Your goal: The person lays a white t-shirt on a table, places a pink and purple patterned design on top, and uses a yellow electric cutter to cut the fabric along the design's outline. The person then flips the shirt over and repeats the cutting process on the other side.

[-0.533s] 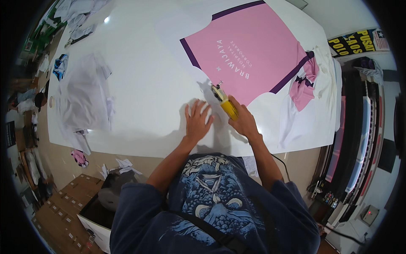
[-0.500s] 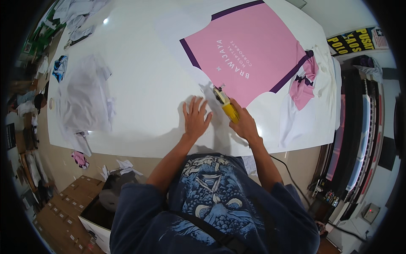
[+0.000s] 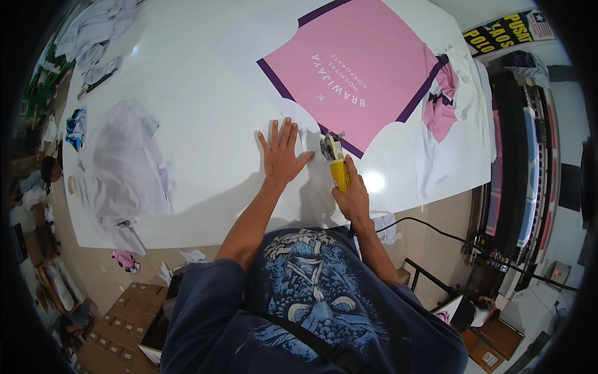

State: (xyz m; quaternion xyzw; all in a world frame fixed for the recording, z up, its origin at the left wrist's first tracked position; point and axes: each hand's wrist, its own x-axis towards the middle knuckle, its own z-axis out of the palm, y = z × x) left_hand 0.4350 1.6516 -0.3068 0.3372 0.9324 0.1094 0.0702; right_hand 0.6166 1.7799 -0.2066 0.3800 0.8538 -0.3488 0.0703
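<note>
A pink fabric panel (image 3: pixel 374 56) with dark purple edge strips and white printed lettering lies on the white table (image 3: pixel 212 118). My right hand (image 3: pixel 353 198) is closed around the yellow body of a corded handheld electric fabric cutter (image 3: pixel 339 171). The cutter's head is at the panel's near purple edge; whether its blade touches the cloth I cannot tell. My left hand (image 3: pixel 282 154) lies flat on the table, left of the cutter, fingers spread. Its thumb is beside a white piece (image 3: pixel 303 123) along the panel's near-left edge.
Small pink and purple pieces (image 3: pixel 440 118) and white cloth lie right of the panel. Crumpled white sheer fabric (image 3: pixel 121 165) covers the table's left side. A black cord (image 3: pixel 430 225) runs off to the right. Cardboard boxes (image 3: pixel 124 324) stand at the lower left, fabric rolls (image 3: pixel 526 181) at the right.
My left hand has moved forward, closer to the panel. The cutter has drawn back slightly, and the panel's near purple strip now shows beside it. The view has shifted a little.
</note>
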